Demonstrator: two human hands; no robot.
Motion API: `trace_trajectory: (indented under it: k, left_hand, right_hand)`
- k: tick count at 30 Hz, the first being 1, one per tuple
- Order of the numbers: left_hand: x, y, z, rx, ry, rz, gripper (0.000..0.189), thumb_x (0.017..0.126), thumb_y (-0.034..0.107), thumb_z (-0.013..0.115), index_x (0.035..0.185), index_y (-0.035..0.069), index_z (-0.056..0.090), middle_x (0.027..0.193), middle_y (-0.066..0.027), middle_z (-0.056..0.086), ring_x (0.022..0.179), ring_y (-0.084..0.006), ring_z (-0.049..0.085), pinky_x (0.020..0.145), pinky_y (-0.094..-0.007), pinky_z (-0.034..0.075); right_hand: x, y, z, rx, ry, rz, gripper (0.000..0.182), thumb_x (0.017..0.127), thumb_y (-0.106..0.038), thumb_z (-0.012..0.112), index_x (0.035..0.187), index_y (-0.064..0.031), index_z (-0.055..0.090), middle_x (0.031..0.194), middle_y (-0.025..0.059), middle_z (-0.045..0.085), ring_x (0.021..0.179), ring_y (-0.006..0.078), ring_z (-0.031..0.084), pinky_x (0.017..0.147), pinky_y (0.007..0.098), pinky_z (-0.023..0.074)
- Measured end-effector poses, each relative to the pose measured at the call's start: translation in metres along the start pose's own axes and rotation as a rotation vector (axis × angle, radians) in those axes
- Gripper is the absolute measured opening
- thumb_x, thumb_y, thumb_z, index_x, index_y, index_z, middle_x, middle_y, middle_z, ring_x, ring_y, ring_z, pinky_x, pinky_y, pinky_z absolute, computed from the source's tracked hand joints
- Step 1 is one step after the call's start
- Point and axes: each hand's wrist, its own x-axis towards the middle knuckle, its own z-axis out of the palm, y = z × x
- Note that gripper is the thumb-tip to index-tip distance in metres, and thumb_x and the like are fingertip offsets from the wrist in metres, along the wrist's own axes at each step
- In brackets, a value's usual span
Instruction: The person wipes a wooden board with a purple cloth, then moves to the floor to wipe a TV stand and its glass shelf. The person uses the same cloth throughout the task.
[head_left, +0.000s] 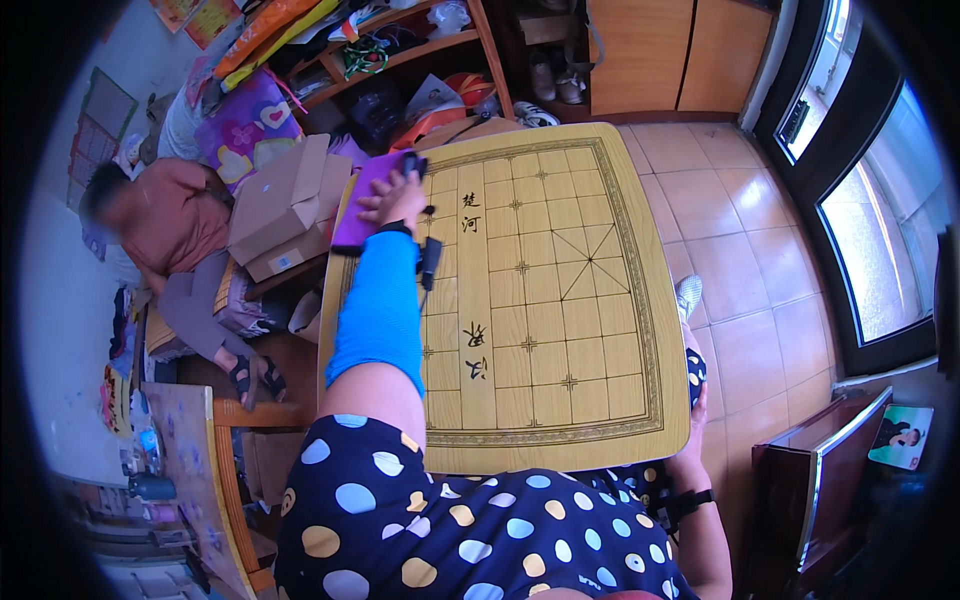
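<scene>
A square wooden table (517, 450) printed with a Chinese chess board stands before me. My left hand (396, 201), at the end of a blue sleeve, reaches to the far left corner and rests with spread fingers over a purple case or folder (355, 229). A small black object (411, 163) lies by its fingertips. Near my left wrist, a black plug or adapter (430, 259) with a cable lies on the board. My right hand (697, 427) is at the table's near right edge, beside my knee; its fingers are partly hidden, and what they touch is unclear.
Cardboard boxes (274, 210) stand left of the table, beside a seated person (176, 217). Behind are shelves (420, 56) with bags and shoes. A wooden bench or table (180, 450) is at the near left. A glass door (862, 225) and dark red cabinet (784, 487) are on the right.
</scene>
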Motion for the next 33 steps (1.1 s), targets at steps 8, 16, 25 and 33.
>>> trace_trajectory:
  k: [8,16,25,33]
  left_hand:
    - [-0.123,0.188,0.059,-0.041,-0.073,0.728,0.067,0.106,0.055,0.037,0.160,0.016,0.037,0.170,-0.0244,0.020,0.153,-0.0624,0.007,0.116,-0.0799,0.003]
    - [-0.238,0.193,0.061,0.058,-0.288,1.315,0.064,0.107,0.060,0.036,0.164,0.034,0.032,0.175,-0.0131,0.015,0.158,-0.0506,0.004,0.122,-0.0721,-0.001]
    - [-0.113,0.027,0.014,0.110,-0.137,0.791,0.066,0.107,0.060,0.032,0.164,0.027,0.030,0.174,-0.0124,0.016,0.157,-0.0521,0.008,0.119,-0.0753,0.002]
    - [-0.094,-0.163,-0.004,0.187,-0.076,0.524,0.064,0.107,0.061,0.030,0.167,0.042,0.016,0.177,-0.0039,0.010,0.159,-0.0457,0.007,0.121,-0.0700,0.006]
  right_hand:
    - [0.007,0.003,0.007,0.018,0.019,-0.050,0.092,0.091,-0.035,0.075,0.165,-0.0128,0.024,0.169,0.0273,0.011,0.154,0.0443,0.022,0.126,0.0482,0.0260]
    - [0.010,0.033,0.019,-0.055,0.093,-0.106,0.120,0.083,-0.038,0.084,0.166,-0.0026,0.005,0.164,0.0284,0.026,0.152,0.0421,0.029,0.126,0.0464,0.0273]
    - [0.003,0.038,0.023,-0.045,0.161,-0.091,0.109,0.089,-0.038,0.077,0.165,-0.0009,0.009,0.164,0.0296,0.029,0.151,0.0435,0.032,0.125,0.0466,0.0286]
    - [-0.025,-0.017,0.001,-0.073,0.013,0.068,0.083,0.091,-0.050,0.069,0.162,-0.0183,0.038,0.170,0.0279,0.009,0.154,0.0474,0.021,0.125,0.0515,0.0274]
